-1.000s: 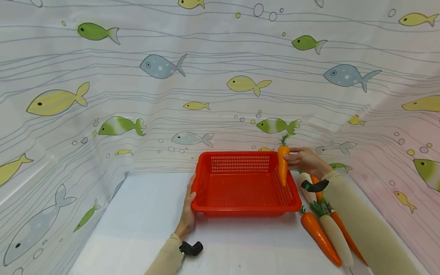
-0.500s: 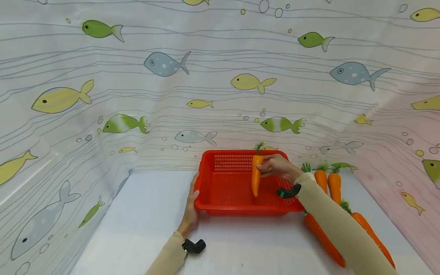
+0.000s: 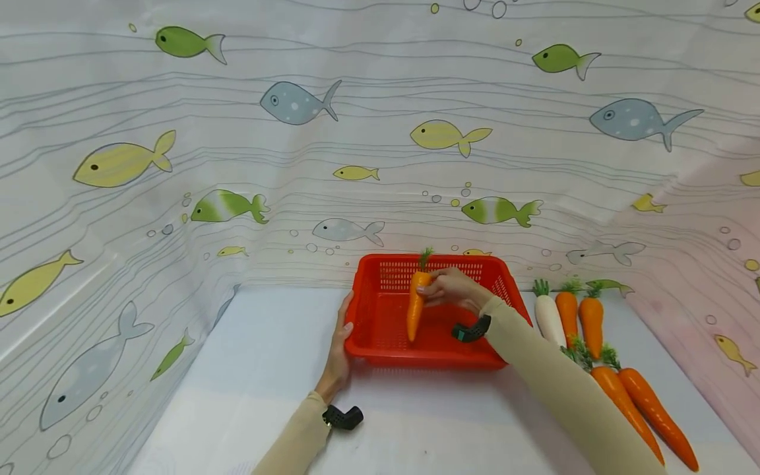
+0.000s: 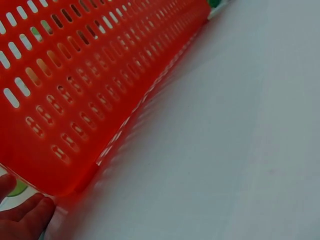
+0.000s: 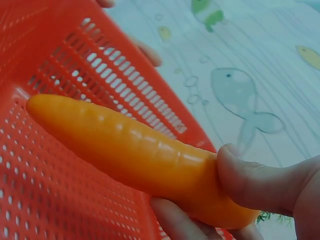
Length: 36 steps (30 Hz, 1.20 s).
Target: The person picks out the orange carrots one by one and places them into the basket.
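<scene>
My right hand [image 3: 454, 288] pinches an orange carrot [image 3: 416, 305] near its leafy top, thumb on one side and fingers on the other. It hangs point down within the red plastic basket [image 3: 433, 360], left of the middle; the right wrist view shows the smooth carrot [image 5: 125, 150] in front of the slotted wall. My left hand [image 3: 337, 359] holds the basket's left side, thumb at the rim and fingers along the outside. In the left wrist view only some of its fingers [image 4: 30, 217] show, by the basket's lower corner.
Right of the basket lie a white radish [image 3: 549, 320] and several carrots [image 3: 659, 419] with green tops, some partly behind the right forearm. All stand on a white table [image 3: 237, 369]. A fish-patterned sheet [image 3: 332, 145] rises behind and at both sides.
My right hand has carried the carrot leftward from the basket's right edge, and slightly down, to left of its middle. The left hand keeps its hold. The head view has shifted a little.
</scene>
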Available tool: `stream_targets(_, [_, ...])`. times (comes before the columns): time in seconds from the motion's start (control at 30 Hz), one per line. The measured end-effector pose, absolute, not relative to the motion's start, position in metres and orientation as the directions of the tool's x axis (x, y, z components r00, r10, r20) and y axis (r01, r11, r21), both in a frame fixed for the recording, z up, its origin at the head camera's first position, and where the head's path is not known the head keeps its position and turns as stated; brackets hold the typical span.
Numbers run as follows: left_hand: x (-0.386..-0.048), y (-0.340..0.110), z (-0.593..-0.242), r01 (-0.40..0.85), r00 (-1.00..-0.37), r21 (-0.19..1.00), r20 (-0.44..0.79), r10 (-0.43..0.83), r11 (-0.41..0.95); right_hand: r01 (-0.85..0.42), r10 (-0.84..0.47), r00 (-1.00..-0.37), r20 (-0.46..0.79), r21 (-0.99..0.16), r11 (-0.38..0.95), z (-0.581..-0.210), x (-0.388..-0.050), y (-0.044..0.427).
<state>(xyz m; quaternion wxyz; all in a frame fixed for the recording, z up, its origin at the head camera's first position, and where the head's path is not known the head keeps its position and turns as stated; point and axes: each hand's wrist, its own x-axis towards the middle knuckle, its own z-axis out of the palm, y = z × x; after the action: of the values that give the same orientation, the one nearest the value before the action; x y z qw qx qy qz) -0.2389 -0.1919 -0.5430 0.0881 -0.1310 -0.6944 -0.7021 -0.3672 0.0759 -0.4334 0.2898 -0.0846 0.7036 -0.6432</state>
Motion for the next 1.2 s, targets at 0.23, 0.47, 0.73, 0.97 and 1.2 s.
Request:
stream_targets(0.23, [-0.24,-0.191,-0.544,0.296,-0.953,0.955,0.297,0.056,-0.02,0.233,-0.523,-0.791,-0.317,-0.947,0.221,-0.437,-0.363,0.041])
stream_targets(0.47, [-0.239,-0.189,-0.542,0.293,-0.955,0.956,0.292,0.041,0.019,0.215,-0.53,-0.776,-0.342,-0.933,0.288,-0.442,-0.367,0.013])
stream_targets(0.73, [-0.237,-0.19,-0.543,0.278,-0.96,0.96,0.278,0.029,0.03,0.172,-0.546,-0.759,-0.354,-0.918,0.356,-0.446,-0.37,-0.001])
stream_targets(0.97, [-0.236,-0.189,-0.54,0.291,-0.957,0.956,0.29,0.031,0.032,0.13,-0.518,-0.775,-0.364,-0.892,0.433,-0.451,-0.375,-0.003])
stream_targets(1.2, [-0.237,-0.189,-0.541,0.296,-0.955,0.954,0.295,0.029,0.04,0.03,-0.514,-0.787,-0.342,-0.853,0.521,-0.454,-0.377,-0.002])
